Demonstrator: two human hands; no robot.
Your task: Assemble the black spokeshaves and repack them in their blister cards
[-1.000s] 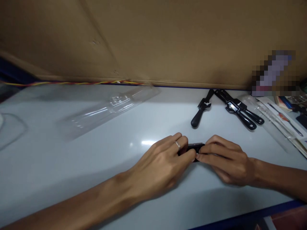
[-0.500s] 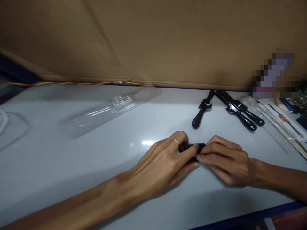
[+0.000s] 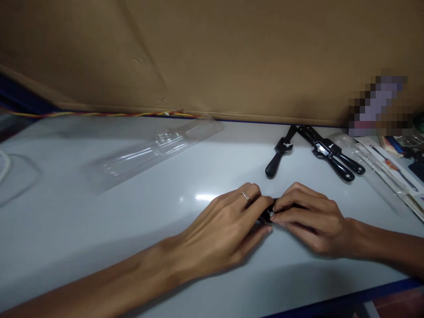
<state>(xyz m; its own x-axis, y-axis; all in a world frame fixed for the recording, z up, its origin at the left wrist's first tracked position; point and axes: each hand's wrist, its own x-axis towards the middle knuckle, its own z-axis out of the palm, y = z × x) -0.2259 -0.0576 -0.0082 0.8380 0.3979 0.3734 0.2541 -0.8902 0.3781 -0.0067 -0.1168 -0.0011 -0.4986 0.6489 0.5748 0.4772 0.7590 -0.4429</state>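
Note:
Low over the white table, a black spokeshave point(image 3: 266, 216) is mostly covered by my fingers, with a small silvery part showing at its middle. My left hand point(image 3: 228, 223), a ring on one finger, wraps round its left side. From the right, the fingertips of my right hand point(image 3: 313, 218) pinch at the silvery part; exactly what lies between them is hidden. Beyond my hands lies one black spokeshave point(image 3: 274, 163). Right of it, another spokeshave point(image 3: 336, 165) overlaps a further one point(image 3: 351, 163) of the same kind.
A clear plastic blister pack point(image 3: 132, 159) lies at the back left. Printed cards and plastic packaging point(image 3: 387, 163) are on the right. A cardboard wall point(image 3: 215, 62) closes off the back, with a twisted red and yellow wire point(image 3: 109, 115) along its foot.
My right fingers have shifted slightly over the spokeshave, and more of the silvery part shows now. My left fingers have moved a little. The other tools lie as before.

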